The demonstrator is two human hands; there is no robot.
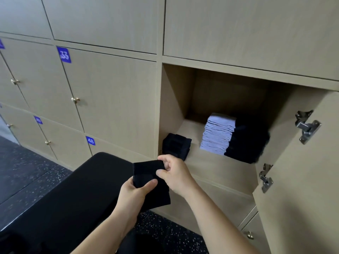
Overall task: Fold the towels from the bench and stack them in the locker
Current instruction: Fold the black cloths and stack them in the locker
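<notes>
The black towel was a small, dark, folded piece with one fold edge running across it. Its lower part hung down past the left grip. It was held in the air between both grips, just in front of the open locker and over the near end of the black padded table.

The left grip pinched its lower left edge, thumb laid on top of the cloth. The right grip pinched its upper right corner between thumb and curled fingers.

Just beyond the right grip, a low stack of black towels sat at the locker's front left corner. Farther back and right of the grips stood a tall stack of white towels, touching a dark stack whose layers could not be told apart.

The locker door hung open to the right of the right grip, with a metal hinge on its inner face. Left of the grips were closed doors with a brass knob and blue number plates reading 33 and 48.
</notes>
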